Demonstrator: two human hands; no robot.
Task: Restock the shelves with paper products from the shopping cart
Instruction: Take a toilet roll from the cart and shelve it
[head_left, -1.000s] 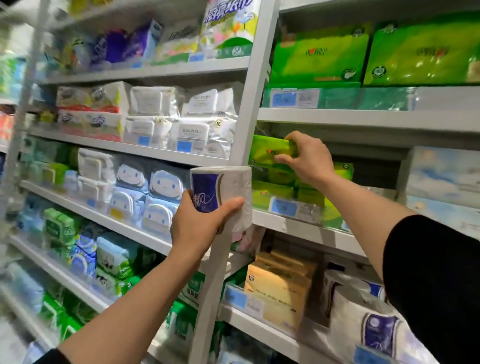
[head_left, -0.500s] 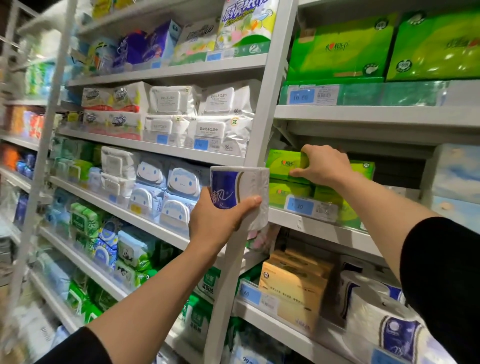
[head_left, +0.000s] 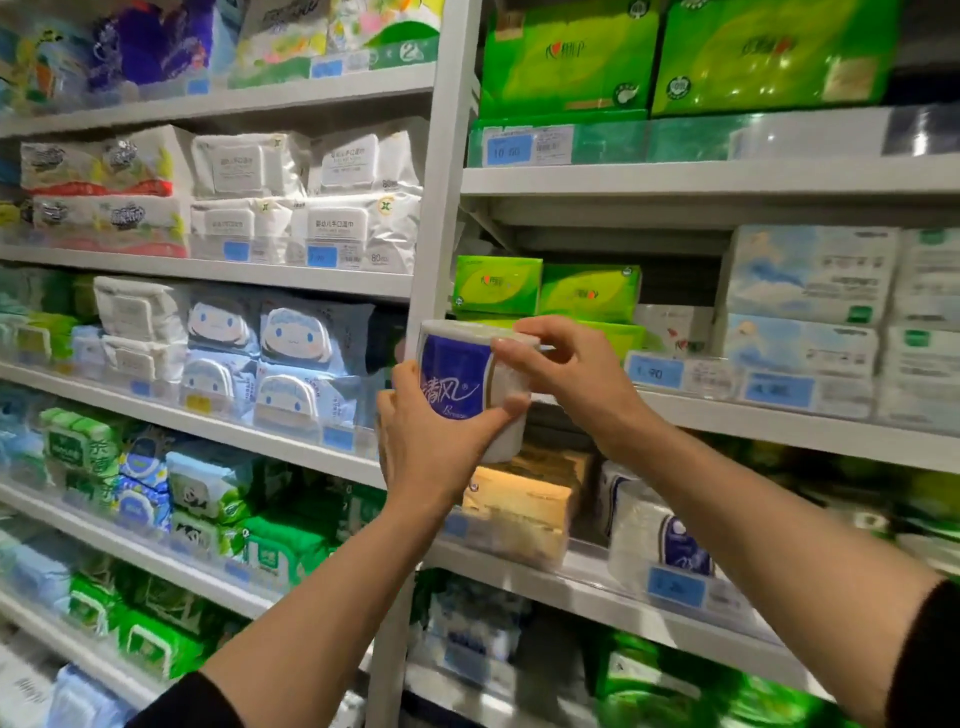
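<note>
A white toilet paper roll (head_left: 470, 382) with a blue printed label is held upright in front of the grey shelf upright (head_left: 441, 208). My left hand (head_left: 431, 441) grips the roll from below and the left side, thumb across its front. My right hand (head_left: 566, 374) pinches its top right edge with curled fingers. Behind the roll, two green tissue packs (head_left: 545, 288) sit on the right bay's middle shelf (head_left: 779, 423). More rolls of the same kind (head_left: 654, 535) stand on the shelf below, to the right.
Orange-tan tissue packs (head_left: 519, 499) lie under the roll on the lower shelf. Pale blue packs (head_left: 810, 312) fill the middle shelf's right side, with a dark gap (head_left: 675, 275) beside the green packs. The left bay holds wet-wipe packs (head_left: 291, 348) on several shelves.
My right hand has left the green tissue pack on the shelf and come down onto the roll's top. The roll has moved right, in front of the right bay. The view shifted left-down.
</note>
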